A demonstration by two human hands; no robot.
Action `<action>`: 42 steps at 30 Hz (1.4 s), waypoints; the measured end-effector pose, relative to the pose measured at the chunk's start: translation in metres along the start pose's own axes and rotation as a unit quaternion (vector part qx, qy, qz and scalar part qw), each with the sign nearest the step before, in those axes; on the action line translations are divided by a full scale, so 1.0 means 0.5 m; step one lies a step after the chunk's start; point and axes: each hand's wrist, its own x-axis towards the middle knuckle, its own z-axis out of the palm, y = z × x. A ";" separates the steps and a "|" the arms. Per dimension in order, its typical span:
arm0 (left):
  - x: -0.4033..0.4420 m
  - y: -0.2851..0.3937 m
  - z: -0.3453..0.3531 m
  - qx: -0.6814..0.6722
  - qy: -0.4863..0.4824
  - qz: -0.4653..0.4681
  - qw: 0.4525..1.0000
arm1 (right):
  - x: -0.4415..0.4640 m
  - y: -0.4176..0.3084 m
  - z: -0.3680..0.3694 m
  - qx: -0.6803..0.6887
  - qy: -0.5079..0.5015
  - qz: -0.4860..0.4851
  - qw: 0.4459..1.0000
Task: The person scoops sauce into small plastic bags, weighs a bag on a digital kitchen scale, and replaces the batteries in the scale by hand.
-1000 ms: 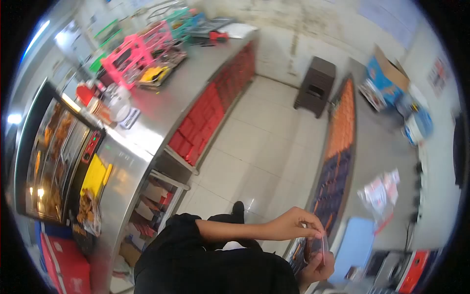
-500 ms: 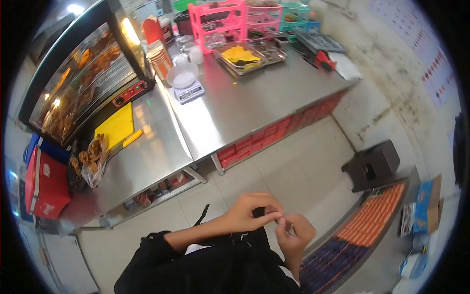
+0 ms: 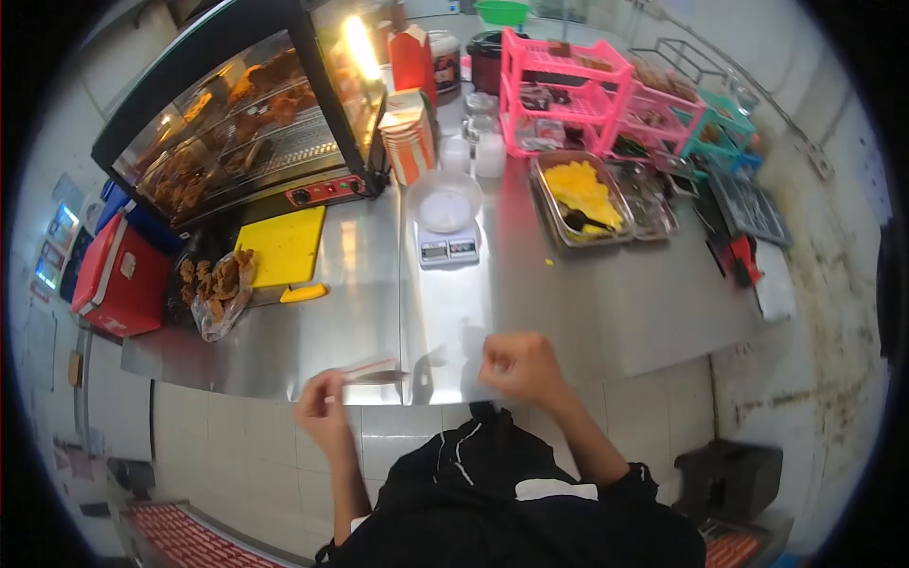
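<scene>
My left hand [image 3: 327,412] is closed in a pinch at the front edge of the steel counter. From its fingertips a thin, blurred, see-through strip [image 3: 377,374], perhaps plastic, stretches to the right; its kind cannot be made out. My right hand [image 3: 525,367] is curled closed over the counter edge, apart from the left, and what lies in its fingers is hidden. Beyond the hands stands a white kitchen scale [image 3: 449,248] with a clear bowl [image 3: 445,204] on it. A yellow-handled knife [image 3: 303,293] lies beside a yellow cutting board [image 3: 280,248], left of the scale.
Fried chicken in a plastic bag [image 3: 220,293] lies near a red cooler box [image 3: 128,279]. A lit glass warming cabinet [image 3: 237,123] stands behind. Striped paper cartons [image 3: 407,142], a steel tray of yellow food [image 3: 582,199] and pink racks [image 3: 563,95] line the back.
The view has swung left to face the counter. My hands, close together over the floor before, are now apart at the counter edge, and a see-through strip shows from the left.
</scene>
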 end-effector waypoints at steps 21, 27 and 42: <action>-0.023 -0.105 0.069 0.135 0.010 0.094 0.986 | 0.372 0.443 0.273 -0.060 0.081 0.538 0.837; -0.049 -0.122 0.119 0.096 0.043 -0.034 0.994 | 0.376 0.431 0.281 -0.095 0.075 0.537 0.835; -0.062 -0.103 0.122 0.191 0.091 0.058 0.976 | 0.369 0.420 0.297 -0.058 0.124 0.543 0.829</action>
